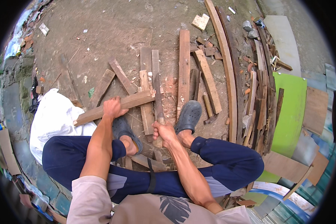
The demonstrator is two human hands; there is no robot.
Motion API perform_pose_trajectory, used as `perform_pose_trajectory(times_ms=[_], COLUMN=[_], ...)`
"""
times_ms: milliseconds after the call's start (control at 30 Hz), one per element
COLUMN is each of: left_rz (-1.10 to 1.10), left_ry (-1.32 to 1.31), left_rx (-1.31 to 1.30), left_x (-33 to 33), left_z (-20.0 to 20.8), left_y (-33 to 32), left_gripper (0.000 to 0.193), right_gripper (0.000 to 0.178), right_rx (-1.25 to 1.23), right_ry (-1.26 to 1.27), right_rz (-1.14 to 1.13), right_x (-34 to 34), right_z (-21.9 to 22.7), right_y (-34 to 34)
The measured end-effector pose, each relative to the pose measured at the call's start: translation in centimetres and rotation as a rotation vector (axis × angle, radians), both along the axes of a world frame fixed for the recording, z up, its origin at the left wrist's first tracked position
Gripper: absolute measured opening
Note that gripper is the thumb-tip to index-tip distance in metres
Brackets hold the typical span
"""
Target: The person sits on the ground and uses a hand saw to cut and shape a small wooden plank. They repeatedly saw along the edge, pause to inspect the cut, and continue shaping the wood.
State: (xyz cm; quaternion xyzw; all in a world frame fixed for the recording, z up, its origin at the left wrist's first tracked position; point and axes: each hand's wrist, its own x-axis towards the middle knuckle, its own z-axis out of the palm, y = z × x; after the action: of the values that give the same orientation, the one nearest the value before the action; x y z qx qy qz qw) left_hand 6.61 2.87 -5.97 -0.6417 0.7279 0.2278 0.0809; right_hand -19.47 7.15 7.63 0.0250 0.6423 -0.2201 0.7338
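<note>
I squat on bare ground with my feet in grey clogs. My left hand (113, 107) grips a long wooden plank (138, 100) that lies slanted across the ground in front of me. My right hand (163, 130) is closed around the handle of a long, flat-bladed chopping knife (156, 86). Its blade points away from me and crosses the right end of the plank.
Several loose planks (183, 71) and offcuts lie ahead and to the right. Long curved boards (227, 67) run along the right side, beside a green panel (289, 112). A white sack (54, 115) sits at my left. Stones and a low wall edge the far left.
</note>
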Motion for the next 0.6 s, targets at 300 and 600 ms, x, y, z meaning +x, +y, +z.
perform_pose_trajectory(times_ms=[300, 600], left_rz=[0.027, 0.037], left_ry=[-0.012, -0.024], left_rx=[0.057, 0.089], left_x=[-0.3, 0.0], left_z=[0.8, 0.8], left_y=[-0.6, -0.5], left_gripper=[0.070, 0.071], right_gripper=[0.010, 0.011], right_rx=[-0.410, -0.534], right_ry=[0.480, 0.282], right_rz=[0.102, -0.214], right_x=[0.4, -0.3], right_z=[0.0, 3.4], right_y=[0.5, -2.2])
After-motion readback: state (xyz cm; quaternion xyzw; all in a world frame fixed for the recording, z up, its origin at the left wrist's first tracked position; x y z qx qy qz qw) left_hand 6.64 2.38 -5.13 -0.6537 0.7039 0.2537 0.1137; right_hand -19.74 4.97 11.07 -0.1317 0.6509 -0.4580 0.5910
